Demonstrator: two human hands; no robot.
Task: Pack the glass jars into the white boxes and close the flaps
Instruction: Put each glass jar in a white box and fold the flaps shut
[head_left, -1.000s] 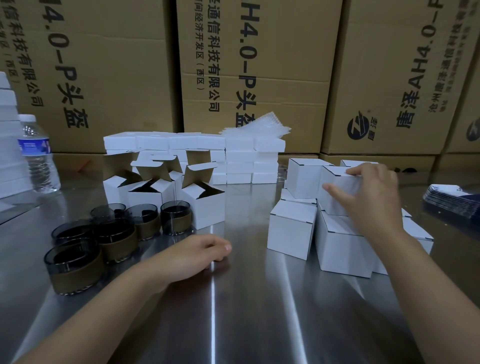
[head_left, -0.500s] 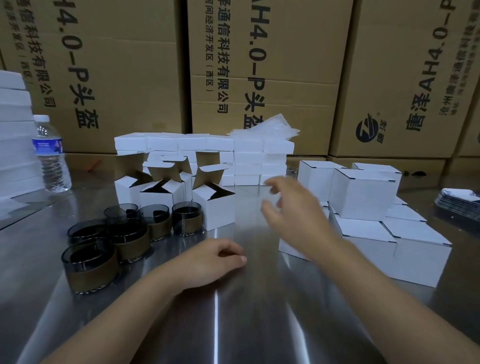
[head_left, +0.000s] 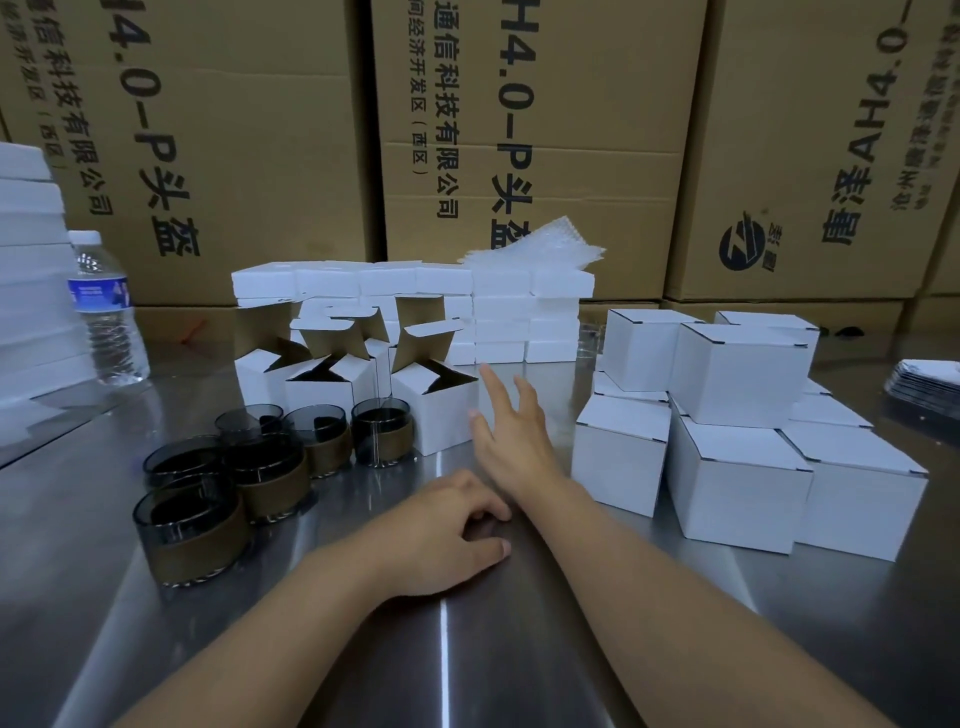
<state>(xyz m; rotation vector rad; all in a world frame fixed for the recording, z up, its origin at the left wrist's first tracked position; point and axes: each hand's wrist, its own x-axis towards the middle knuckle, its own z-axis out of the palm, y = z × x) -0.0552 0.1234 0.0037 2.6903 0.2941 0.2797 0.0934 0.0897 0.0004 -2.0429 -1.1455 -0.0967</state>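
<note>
Reaching toward the nearest open box (head_left: 441, 415), the right hand (head_left: 511, 441) has its fingers spread and straight. It holds nothing, and the fingertips are just beside the box's right wall; can't tell if they actually touch it. The left hand (head_left: 441, 525) rests on the steel table (head_left: 519, 649) with its fingers loosely curled, also empty.

The glass jars (head_left: 270, 478) sit in a cluster on the left of the table, in front of the open boxes. They all stand upright with mouths up. They're squat, wider than tall, so the axis runs straight up and they should drop into a box without any turning.

Handling guess: smoked glass, so rigid, a bit heavy for the size, breakable, and slick near the rim. Each one has a brown band around the lower part, and I'd grab there, fingers wrapped around the side.

The boxes look like thin card, light and easy to dent. Their openings face up, with the flaps standing up at the back. I'd hold one by the side walls, not the flaps.

The closed boxes (head_left: 737, 374) are stacked on the right.
</note>
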